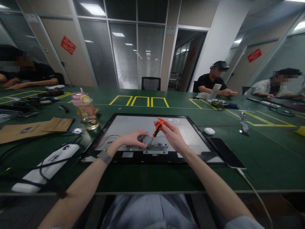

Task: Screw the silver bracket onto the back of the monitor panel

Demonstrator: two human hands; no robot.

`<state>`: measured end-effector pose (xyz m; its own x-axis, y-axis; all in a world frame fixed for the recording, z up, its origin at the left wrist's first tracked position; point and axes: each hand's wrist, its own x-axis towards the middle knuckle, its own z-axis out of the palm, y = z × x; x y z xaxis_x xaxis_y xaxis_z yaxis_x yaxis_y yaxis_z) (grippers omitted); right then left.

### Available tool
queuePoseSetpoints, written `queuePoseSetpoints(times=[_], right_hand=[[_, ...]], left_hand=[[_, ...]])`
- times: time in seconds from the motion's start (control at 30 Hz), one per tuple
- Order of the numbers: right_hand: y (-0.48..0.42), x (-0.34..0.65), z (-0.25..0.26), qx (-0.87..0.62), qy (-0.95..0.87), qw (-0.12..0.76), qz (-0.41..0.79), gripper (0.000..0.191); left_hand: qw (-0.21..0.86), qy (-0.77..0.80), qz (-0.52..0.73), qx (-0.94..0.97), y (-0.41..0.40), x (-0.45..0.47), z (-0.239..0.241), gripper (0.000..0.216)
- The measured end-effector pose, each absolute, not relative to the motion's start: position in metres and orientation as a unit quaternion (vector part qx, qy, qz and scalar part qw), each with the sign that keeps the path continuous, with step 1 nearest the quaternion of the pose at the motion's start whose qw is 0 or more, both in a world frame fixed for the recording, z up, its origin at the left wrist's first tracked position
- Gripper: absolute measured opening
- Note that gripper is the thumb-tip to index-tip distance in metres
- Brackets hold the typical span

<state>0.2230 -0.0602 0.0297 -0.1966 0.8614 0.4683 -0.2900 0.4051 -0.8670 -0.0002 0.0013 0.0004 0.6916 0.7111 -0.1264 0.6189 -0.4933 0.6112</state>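
A flat monitor panel [195, 135] lies face down on the green table, its grey metal back up. Near its front edge sits a small metal plate with connector ports [156, 147]. My right hand [172, 133] grips a screwdriver [157, 128] with an orange and black handle, its tip pointing down at the plate. My left hand [132, 138] rests on the panel beside the plate, fingers curled with the tips pressed on the metal. A watch is on my left wrist.
A black phone [226, 152] with a white cable lies right of the panel, a white mouse [209, 130] behind it. A pink-lidded bottle [85, 110], brown envelopes [35, 128], a white power strip [47, 168] and black cables lie left. Three other people sit at the far sides.
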Motion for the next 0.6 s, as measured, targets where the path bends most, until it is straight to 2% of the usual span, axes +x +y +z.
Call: queuePoseSetpoints(times=[0.2, 0.43, 0.6], right_hand=[[-0.0534, 0.2272, 0.0228, -0.287, -0.6, 0.615, 0.423, 0.024], [-0.055, 0.2264, 0.0233, -0.257, -0.609, 0.6, 0.45, 0.031], [-0.0533, 0.226, 0.0224, -0.297, -0.609, 0.617, 0.401, 0.025]], left_hand=[[0.323, 0.391, 0.066, 0.859, -0.0002, 0.0007, 0.0033, 0.073], [0.315, 0.39, 0.06, 0.863, 0.0011, 0.0004, 0.0016, 0.075], [0.318, 0.393, 0.054, 0.861, 0.0011, 0.0006, 0.0033, 0.074]])
